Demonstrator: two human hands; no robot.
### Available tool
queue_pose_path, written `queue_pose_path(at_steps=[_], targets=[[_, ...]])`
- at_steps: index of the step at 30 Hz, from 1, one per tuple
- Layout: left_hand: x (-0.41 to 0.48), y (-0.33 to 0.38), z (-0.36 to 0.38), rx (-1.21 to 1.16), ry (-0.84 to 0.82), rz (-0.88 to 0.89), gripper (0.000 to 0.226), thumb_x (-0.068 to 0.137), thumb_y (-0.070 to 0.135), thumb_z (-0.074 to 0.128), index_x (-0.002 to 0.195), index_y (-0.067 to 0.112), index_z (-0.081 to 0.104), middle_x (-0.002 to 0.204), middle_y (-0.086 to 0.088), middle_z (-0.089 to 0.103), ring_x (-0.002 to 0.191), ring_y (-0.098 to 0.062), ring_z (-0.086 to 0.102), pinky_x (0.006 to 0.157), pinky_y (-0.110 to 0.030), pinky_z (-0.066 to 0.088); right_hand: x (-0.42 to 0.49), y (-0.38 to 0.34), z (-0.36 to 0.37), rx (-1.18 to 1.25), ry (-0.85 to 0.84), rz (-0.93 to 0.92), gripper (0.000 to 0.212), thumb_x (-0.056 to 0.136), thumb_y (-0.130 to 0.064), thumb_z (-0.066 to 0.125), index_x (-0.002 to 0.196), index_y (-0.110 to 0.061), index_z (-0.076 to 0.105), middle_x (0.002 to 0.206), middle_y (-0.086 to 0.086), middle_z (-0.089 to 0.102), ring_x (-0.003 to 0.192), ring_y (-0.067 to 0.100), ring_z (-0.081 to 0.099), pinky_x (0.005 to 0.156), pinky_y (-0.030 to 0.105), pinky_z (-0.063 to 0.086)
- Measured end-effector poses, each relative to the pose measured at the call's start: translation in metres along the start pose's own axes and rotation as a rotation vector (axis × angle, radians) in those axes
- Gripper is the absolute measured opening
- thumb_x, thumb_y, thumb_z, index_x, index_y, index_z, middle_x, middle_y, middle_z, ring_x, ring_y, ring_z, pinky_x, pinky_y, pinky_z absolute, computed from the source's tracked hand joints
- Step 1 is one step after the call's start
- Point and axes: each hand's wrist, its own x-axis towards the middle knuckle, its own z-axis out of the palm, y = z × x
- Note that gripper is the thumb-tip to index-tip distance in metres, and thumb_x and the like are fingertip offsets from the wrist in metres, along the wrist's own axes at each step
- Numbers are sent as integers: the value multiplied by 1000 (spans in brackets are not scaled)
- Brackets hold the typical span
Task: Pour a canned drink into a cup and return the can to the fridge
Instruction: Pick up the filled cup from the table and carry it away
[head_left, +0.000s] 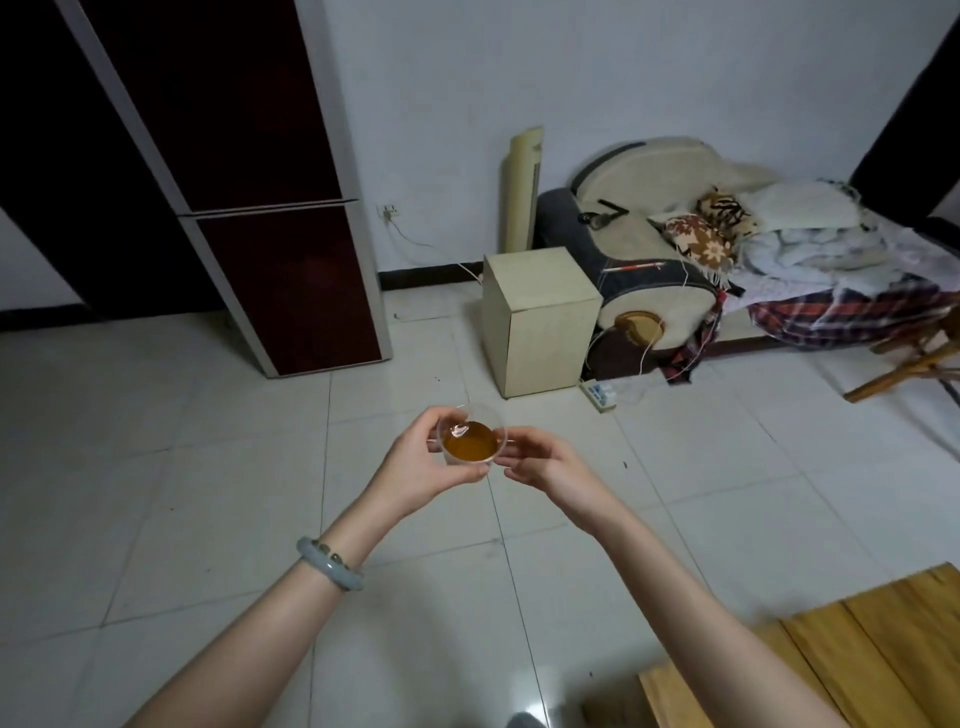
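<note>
Held above the tiled floor (208, 467), the clear cup (487, 414) of amber drink (470, 442) sits upright, mouth up, left grip (415, 462) curled round it, right grip (540, 462) pinching its side.

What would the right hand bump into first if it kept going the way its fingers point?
The clear plastic cup of amber drink, almost at once. The right hand points left at it, and its fingers seem to pinch its side. The left hand grips the other side.
</note>
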Motion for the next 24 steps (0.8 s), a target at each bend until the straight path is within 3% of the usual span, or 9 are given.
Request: queue_pose_path(at_steps=[5,12,18,24], targets=[[49,-20,-24,-41,27,-20,59,58,28,89,104,40,54,113,16,61,107,-1,56,82,-7,40,61,-16,9,-26,-17,10,44,83,20,37,114,-5,57,106,11,61,99,15,58,82,16,48],[149,-51,-56,-84,59,-28,58,61,24,88,105,40,54,112,17,61,109,1,55,87,-14,41,175,-38,3,-35,-40,17,42,84,18,40,119,1,56,106,13,63,101,18,59,92,24,47],[270,-66,-81,-116,51,-30,61,61,22,88,110,40,55,114,17,62,110,0,55,86,-12,41,290,-74,-20,-28,-55,15,40,84,17,43,110,-8,61,98,5,67,93,9,62,87,19,48],[376,-74,-98,-162,46,-37,63,59,30,86,113,39,56,115,18,61,112,-4,55,90,-18,42,387,-110,-44,-67,-44,16,41,85,16,43,120,0,57,109,14,64,101,14,60,92,23,46]])
